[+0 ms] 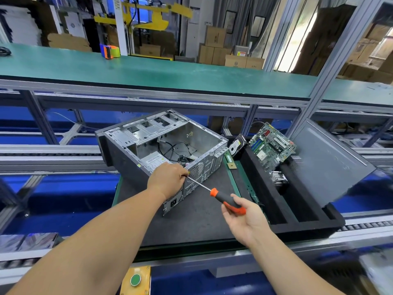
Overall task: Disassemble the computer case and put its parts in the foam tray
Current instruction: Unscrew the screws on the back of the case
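Right hand [244,218] fingers clamp the screwdriver [214,193]; left hand [168,179] fingers pinch its shaft against the computer case [161,145].

Operator: two bare forearms and hands in view.
Left hand [168,179] and right hand [244,218] ungloved; no sleeves, watch, rings or wristbands visible along either forearm up to frame edge.

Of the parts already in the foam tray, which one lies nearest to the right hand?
The finned metal heatsink; the motherboard and hard drive sit farther back from the right hand.
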